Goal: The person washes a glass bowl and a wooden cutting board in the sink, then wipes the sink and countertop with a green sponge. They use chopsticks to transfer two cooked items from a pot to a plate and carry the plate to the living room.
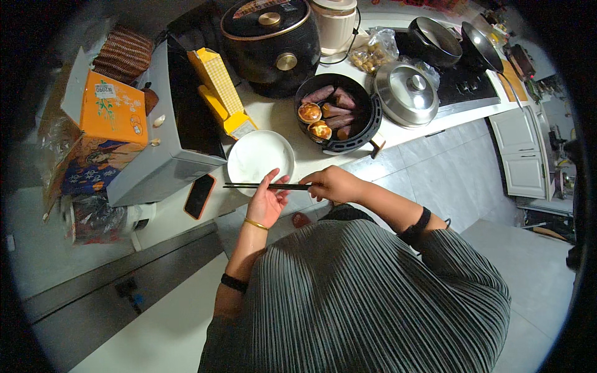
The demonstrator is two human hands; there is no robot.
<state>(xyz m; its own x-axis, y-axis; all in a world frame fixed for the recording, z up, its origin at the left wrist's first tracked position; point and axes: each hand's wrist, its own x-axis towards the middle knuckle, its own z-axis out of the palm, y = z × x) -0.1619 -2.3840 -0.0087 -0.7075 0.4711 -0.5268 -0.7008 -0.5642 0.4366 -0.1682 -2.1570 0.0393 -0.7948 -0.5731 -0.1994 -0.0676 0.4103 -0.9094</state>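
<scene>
A pair of black chopsticks [293,187] lies level between both hands. My right hand [333,184] pinches their right ends. Palm upward, my left hand [269,201] has them running between its thumb and curled fingers. Just beyond my left hand, a white plate [259,156] with nothing on it sits at the counter's front edge, partly covered by the hand and chopsticks. Farther back stands a black air fryer basket [377,119]. Inside it are several pieces of purple-skinned sweet potato [336,122] and two browned egg tarts [309,112].
Behind the basket stands a black rice cooker [261,51]. To its right rests a steel-and-glass lid [406,95], near pans [436,42] on the hob. An open yellow box [221,88], a phone [200,196] and an orange carton [114,109] are on the left.
</scene>
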